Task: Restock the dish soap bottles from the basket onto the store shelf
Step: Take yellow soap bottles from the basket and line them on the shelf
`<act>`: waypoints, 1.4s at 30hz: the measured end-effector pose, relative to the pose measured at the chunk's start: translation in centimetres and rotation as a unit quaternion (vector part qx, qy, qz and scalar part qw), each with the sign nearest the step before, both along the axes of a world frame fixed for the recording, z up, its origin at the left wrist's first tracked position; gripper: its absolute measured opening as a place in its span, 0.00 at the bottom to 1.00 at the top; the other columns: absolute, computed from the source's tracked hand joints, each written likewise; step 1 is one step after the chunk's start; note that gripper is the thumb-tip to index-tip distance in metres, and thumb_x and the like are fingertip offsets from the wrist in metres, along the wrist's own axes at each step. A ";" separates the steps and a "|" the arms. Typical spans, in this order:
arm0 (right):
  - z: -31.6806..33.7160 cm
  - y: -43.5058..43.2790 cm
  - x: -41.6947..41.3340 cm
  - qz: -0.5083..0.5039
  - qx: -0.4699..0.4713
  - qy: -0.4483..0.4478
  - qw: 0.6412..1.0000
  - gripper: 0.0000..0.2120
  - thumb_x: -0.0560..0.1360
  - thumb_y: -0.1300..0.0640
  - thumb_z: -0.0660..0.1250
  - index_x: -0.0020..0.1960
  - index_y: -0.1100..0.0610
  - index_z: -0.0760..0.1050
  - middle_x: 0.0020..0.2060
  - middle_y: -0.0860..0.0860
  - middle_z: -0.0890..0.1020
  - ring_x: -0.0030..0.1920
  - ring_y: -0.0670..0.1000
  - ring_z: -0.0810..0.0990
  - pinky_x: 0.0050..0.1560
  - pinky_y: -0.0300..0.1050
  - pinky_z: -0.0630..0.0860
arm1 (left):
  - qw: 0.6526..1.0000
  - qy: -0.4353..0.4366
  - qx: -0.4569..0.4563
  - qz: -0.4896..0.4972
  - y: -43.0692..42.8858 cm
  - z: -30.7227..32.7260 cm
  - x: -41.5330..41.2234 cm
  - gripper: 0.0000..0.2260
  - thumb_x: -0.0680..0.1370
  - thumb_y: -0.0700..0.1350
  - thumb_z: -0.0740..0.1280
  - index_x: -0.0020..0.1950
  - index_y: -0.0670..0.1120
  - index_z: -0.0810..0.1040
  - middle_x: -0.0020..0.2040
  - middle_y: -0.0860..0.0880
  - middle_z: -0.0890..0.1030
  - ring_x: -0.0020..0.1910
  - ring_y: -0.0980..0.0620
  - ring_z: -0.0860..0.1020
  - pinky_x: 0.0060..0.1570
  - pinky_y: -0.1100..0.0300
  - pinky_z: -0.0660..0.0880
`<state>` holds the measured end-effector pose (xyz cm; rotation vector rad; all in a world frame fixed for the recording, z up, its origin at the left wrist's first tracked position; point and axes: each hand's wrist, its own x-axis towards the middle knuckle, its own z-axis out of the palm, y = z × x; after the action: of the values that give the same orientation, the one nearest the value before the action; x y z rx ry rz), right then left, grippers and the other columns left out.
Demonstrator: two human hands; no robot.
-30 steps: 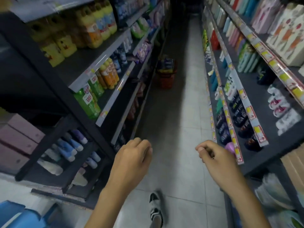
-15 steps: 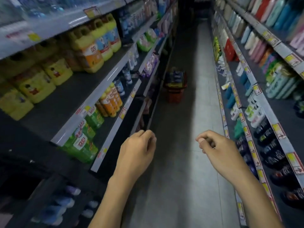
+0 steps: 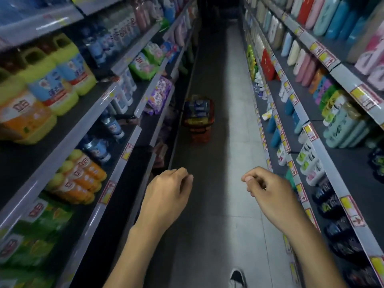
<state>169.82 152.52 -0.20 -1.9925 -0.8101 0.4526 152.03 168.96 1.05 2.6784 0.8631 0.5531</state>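
Observation:
A red basket (image 3: 200, 135) stands on the aisle floor ahead, against the left shelving, with blue-labelled bottles (image 3: 197, 108) packed in its top. Both my hands hang in front of me over the floor, well short of the basket. My left hand (image 3: 166, 196) has its fingers curled in and holds nothing. My right hand (image 3: 268, 191) is likewise loosely closed and empty. On the left shelf (image 3: 116, 163) lie orange dish soap bottles (image 3: 83, 177) with yellow caps, and green ones (image 3: 37, 229) sit below them.
Shelving lines both sides of a narrow tiled aisle (image 3: 232, 163). Large yellow jugs (image 3: 52, 80) fill an upper left shelf. The right shelves (image 3: 311, 134) carry coloured bottles and dark pouches. My shoe (image 3: 238, 277) shows at the bottom edge.
The view has advanced along the aisle and tilted up; the basket appears nearer and larger. Both hands keep their curled pose, held in front of me.

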 end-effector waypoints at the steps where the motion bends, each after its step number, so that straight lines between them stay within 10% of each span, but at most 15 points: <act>1: 0.0 0.7 1.7 -0.003 -0.003 0.002 1.000 0.11 0.79 0.57 0.65 0.40 0.46 0.77 0.35 0.42 0.81 0.35 0.46 0.79 0.41 0.46 0.76 | 1.000 0.002 -0.001 0.001 0.8 0.0 1.6 0.14 0.83 0.49 0.62 0.38 0.47 0.71 0.32 0.53 0.72 0.30 0.53 0.72 0.30 0.52 0.74; 19: -2.1 25.9 27.9 0.084 -0.096 -0.023 0.992 0.06 0.80 0.56 0.66 0.49 0.47 0.80 0.42 0.40 0.82 0.44 0.34 0.77 0.38 0.25 0.71 | 0.993 0.000 -0.078 0.087 24.8 -4.7 24.0 0.08 0.81 0.49 0.66 0.58 0.51 0.80 0.48 0.54 0.78 0.47 0.53 0.78 0.45 0.51 0.79; 42: -4.7 49.3 68.5 0.002 -0.090 0.027 0.996 0.07 0.79 0.59 0.67 0.48 0.48 0.80 0.43 0.44 0.84 0.46 0.44 0.82 0.46 0.39 0.76 | 0.990 0.107 -0.087 0.028 51.8 -8.0 66.1 0.03 0.80 0.45 0.67 0.51 0.47 0.80 0.47 0.50 0.80 0.45 0.47 0.79 0.42 0.48 0.78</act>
<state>238.32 201.84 -4.94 -2.1347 -0.7621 0.5958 218.17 220.75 -6.96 2.5909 0.9978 0.1912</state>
